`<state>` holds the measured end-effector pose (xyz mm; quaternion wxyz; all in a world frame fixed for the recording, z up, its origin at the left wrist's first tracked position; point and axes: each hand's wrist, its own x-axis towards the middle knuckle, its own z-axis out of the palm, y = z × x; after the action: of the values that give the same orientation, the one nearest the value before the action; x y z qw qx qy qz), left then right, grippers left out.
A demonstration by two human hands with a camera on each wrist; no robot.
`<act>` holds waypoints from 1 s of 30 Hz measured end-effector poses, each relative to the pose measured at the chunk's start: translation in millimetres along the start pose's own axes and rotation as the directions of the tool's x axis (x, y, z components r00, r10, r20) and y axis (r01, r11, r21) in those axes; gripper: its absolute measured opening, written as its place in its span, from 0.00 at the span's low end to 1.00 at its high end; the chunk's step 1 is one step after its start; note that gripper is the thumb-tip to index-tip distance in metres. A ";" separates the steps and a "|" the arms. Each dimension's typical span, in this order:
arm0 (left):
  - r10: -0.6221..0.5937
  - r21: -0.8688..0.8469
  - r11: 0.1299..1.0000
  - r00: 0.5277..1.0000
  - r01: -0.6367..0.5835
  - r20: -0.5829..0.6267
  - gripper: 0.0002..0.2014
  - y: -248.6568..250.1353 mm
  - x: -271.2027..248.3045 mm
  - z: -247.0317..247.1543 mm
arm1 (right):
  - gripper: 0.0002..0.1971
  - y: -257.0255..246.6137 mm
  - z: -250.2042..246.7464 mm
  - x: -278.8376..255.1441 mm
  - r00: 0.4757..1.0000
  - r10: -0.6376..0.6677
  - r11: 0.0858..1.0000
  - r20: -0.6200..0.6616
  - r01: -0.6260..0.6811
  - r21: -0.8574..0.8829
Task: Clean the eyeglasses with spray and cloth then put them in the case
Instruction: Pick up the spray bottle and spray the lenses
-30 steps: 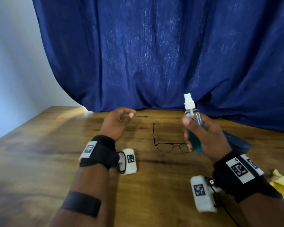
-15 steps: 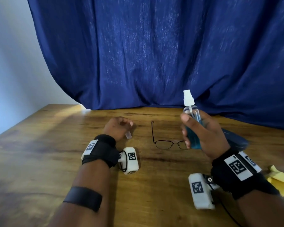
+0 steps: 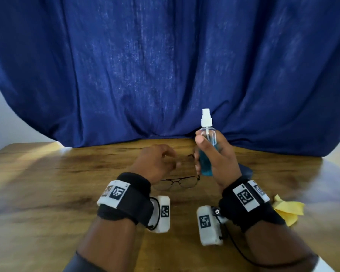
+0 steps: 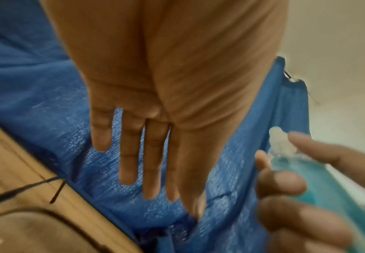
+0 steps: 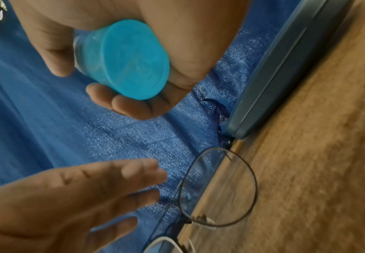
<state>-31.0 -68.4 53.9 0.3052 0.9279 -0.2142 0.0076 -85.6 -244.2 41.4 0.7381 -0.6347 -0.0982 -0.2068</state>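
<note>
My right hand (image 3: 201,153) grips a clear spray bottle (image 3: 208,137) of blue liquid with a white nozzle, upright above the table; its blue base (image 5: 131,59) shows in the right wrist view. Thin-rimmed eyeglasses (image 3: 177,183) lie open on the wooden table (image 3: 47,193), one lens (image 5: 218,188) close below the bottle. My left hand (image 3: 161,163) hovers over the far side of the glasses, fingers (image 4: 146,171) straight and holding nothing. A blue-grey case (image 5: 285,77) lies closed just right of the glasses, mostly hidden behind my right hand (image 3: 245,170).
A crumpled yellow cloth (image 3: 289,211) lies on the table at the right, near my right wrist. A dark blue curtain (image 3: 165,65) hangs along the table's far edge. A glasses temple (image 4: 25,188) reaches toward the curtain.
My left hand has moved right, from beside the glasses to over them, close to the bottle. The right hand keeps the bottle upright in about the same place.
</note>
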 end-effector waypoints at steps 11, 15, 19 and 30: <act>-0.085 0.305 0.952 0.975 0.018 0.205 0.24 1.3 -7.5 8.4 | 0.12 -5.4 -9.3 3.4 0.997 -0.007 0.997 -0.072 0.013 0.079; -0.042 0.341 0.940 0.982 -0.023 0.182 0.15 -3.8 -6.4 10.6 | 0.12 -5.2 -10.1 2.8 0.998 -0.005 0.998 -0.066 0.009 0.064; 0.047 0.297 0.953 0.998 -0.060 0.050 0.08 -5.7 -4.3 7.4 | 0.12 -3.4 -9.5 3.9 0.998 -0.021 0.999 -0.067 0.024 0.046; -0.235 -0.723 0.579 0.773 -0.376 -0.589 0.11 -6.4 -13.5 -23.5 | 0.23 -13.6 5.1 -6.1 0.975 0.053 0.946 0.217 -0.118 0.300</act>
<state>-37.9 -45.0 67.5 0.7463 0.6129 -0.1174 0.2316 -96.2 -239.6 52.0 0.8230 -0.5320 -0.1778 -0.0895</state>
